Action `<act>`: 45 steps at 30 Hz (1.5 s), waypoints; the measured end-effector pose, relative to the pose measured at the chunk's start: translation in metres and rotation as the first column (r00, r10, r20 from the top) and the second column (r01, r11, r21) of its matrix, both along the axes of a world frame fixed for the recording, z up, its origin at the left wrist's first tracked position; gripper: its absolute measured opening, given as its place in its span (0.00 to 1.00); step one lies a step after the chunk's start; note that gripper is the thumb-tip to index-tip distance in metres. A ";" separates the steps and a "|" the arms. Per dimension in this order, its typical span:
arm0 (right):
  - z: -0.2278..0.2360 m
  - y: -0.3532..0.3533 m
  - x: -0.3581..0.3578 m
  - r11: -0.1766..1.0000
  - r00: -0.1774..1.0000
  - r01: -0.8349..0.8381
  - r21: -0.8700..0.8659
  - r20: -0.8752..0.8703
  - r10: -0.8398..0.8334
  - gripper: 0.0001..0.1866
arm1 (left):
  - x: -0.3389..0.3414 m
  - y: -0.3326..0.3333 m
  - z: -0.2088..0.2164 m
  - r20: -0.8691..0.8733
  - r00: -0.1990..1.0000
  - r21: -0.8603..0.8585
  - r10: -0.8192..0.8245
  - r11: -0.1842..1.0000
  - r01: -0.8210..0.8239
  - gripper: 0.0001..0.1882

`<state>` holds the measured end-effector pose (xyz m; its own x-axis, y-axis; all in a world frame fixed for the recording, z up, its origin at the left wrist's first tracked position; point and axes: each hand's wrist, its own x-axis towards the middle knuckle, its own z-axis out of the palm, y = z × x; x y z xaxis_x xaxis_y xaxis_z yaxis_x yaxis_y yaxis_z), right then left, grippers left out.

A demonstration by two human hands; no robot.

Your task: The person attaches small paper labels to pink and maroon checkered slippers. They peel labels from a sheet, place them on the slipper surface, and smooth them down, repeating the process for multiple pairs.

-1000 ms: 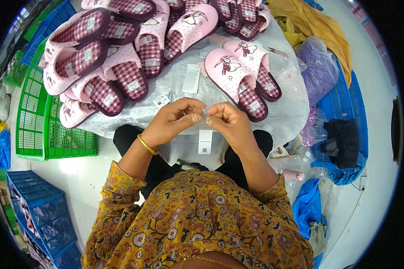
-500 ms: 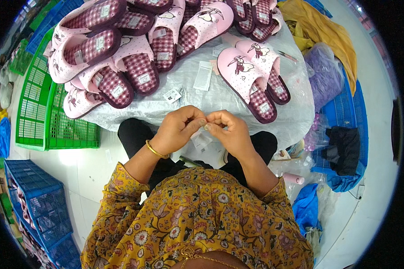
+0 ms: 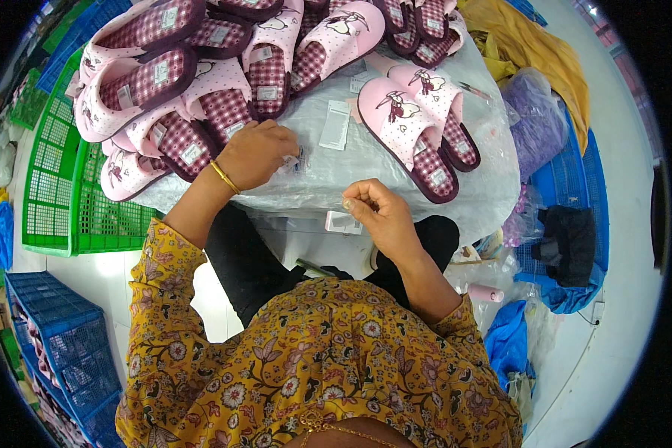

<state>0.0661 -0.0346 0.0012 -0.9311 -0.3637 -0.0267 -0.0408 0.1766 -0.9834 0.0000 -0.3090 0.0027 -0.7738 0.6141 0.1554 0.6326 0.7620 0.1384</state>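
Note:
My left hand (image 3: 257,154) is at the table's near edge, beside the heap of slippers. Its fingers bend down together over a small white tag (image 3: 296,161), which they mostly cover. Held in front of my body, my right hand (image 3: 383,216) has thumb and forefinger pinched; whatever is between them is too small to make out. Just below those fingertips shows a white card (image 3: 343,222); I cannot tell whether it hangs from them. A pair of pink slippers (image 3: 400,110) with dark soles and a cartoon print lies on the table, beyond my right hand.
Many similar pink slippers (image 3: 269,81) with checked insoles pile up at the far left. Plastic sheeting covers the table (image 3: 317,179); a white paper slip (image 3: 335,125) lies on it. Green crates (image 3: 112,213) and blue crates (image 3: 71,336) stand at left, a blue basket (image 3: 590,194) at right.
My hands have parted. The left went left and away from me, onto the small tag at the table edge. The right stays nearly in place, still pinched.

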 end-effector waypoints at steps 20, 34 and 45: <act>0.020 -0.029 -0.007 0.973 0.986 0.168 -0.160 0.023 -0.167 0.15 | 0.047 0.049 0.014 0.583 0.807 0.755 -0.097 0.430 -0.494 0.07; 0.006 -0.016 -0.003 0.978 0.992 0.127 -0.167 0.039 -0.122 0.10 | 0.071 0.059 0.019 0.535 0.829 0.787 -0.162 0.452 -0.420 0.05; 0.002 0.016 0.009 0.997 0.999 -0.033 -0.071 -0.006 0.033 0.11 | 0.063 0.087 0.019 0.467 0.880 0.730 -0.087 0.599 -0.328 0.01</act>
